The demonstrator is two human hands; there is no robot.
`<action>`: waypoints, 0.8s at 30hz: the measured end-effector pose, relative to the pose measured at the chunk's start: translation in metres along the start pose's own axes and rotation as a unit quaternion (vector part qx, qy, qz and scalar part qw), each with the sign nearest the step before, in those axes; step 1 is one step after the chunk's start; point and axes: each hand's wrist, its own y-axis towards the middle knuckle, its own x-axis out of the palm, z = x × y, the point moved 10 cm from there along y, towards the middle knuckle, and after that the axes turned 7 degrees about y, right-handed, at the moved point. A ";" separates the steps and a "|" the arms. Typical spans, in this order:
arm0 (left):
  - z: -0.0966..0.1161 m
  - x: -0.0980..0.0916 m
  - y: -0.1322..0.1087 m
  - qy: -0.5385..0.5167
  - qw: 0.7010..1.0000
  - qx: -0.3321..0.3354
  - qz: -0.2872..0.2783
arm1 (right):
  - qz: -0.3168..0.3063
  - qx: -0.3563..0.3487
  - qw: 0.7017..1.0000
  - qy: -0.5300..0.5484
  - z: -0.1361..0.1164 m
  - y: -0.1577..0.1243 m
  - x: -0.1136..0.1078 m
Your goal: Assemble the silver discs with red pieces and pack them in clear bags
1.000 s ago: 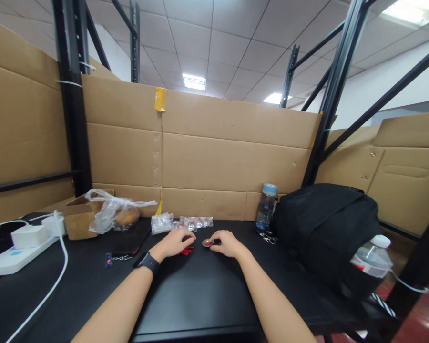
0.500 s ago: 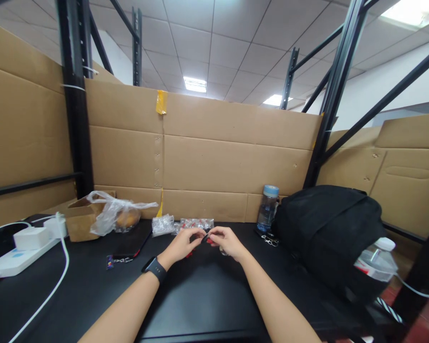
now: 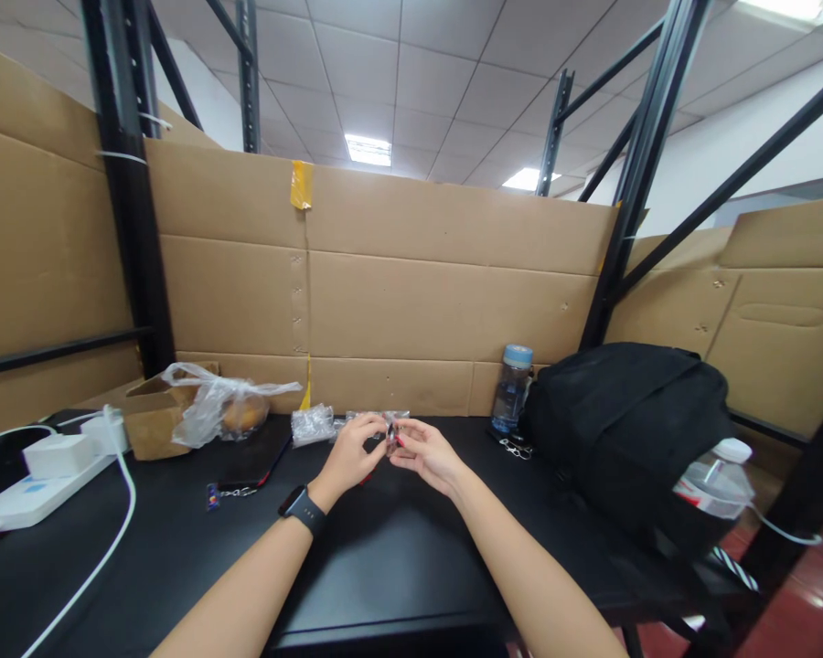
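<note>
Above the middle of the black table, my left hand (image 3: 348,457) and my right hand (image 3: 431,454) meet at the fingertips. Between them is a small dark, shiny object (image 3: 391,435) with a bit of red beside it; its exact shape is too small to make out. Both hands have their fingers closed around it. A dark watch sits on my left wrist. Behind the hands lie clear plastic packets (image 3: 314,425), partly hidden by my left hand. Something small and red (image 3: 365,480) shows under my left hand.
At the left are a power strip (image 3: 24,498), a cardboard box (image 3: 152,420), a plastic bag with orange fruit (image 3: 243,413) and a dark flat case (image 3: 255,461). A blue-lidded bottle (image 3: 511,391) and a black backpack (image 3: 631,439) stand right. Cardboard walls (image 3: 390,302) enclose the table.
The small dark object is turned more upright between my fingertips. My right hand's fingers are more extended. The whole view has shifted slightly.
</note>
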 end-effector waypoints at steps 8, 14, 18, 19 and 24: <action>0.004 0.000 -0.001 0.084 0.996 0.006 0.027 | -0.034 0.007 0.997 -0.064 -0.003 -0.008 0.018; -0.005 0.002 -0.001 0.099 0.995 -0.022 0.021 | -0.013 0.001 0.995 -0.099 -0.005 -0.007 0.010; -0.007 0.005 -0.002 0.092 0.995 -0.026 0.015 | -0.020 -0.002 0.989 -0.146 -0.004 -0.006 0.012; -0.006 0.006 -0.002 0.091 0.996 -0.024 0.013 | -0.015 -0.005 0.987 -0.158 -0.004 -0.005 0.010; -0.015 0.007 0.000 0.106 0.993 -0.030 -0.028 | 0.033 -0.053 0.953 -0.297 -0.015 0.001 -0.012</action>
